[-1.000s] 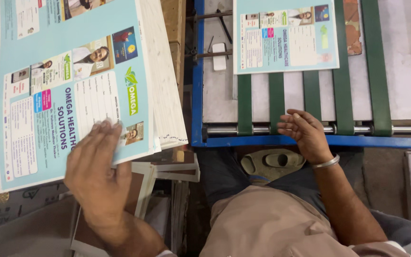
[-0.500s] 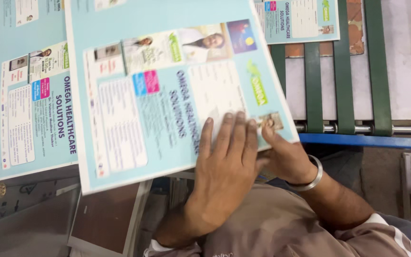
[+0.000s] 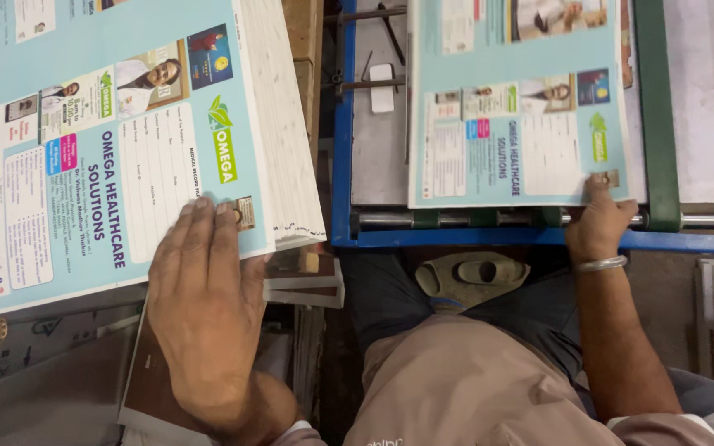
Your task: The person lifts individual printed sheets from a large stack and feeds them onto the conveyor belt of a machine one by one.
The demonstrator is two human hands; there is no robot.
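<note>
left hand (image 3: 208, 306) is lying flat on the paper stack (image 3: 126, 149), pinning it | right hand (image 3: 598, 219) is pinching one sheet (image 3: 522, 107), lining it up on the machine bed (image 3: 373, 239)

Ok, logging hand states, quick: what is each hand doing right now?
Left hand: open, flat on the top sheet of the printed stack.
Right hand: fingers on the single sheet edge; grip cannot be told.
</note>
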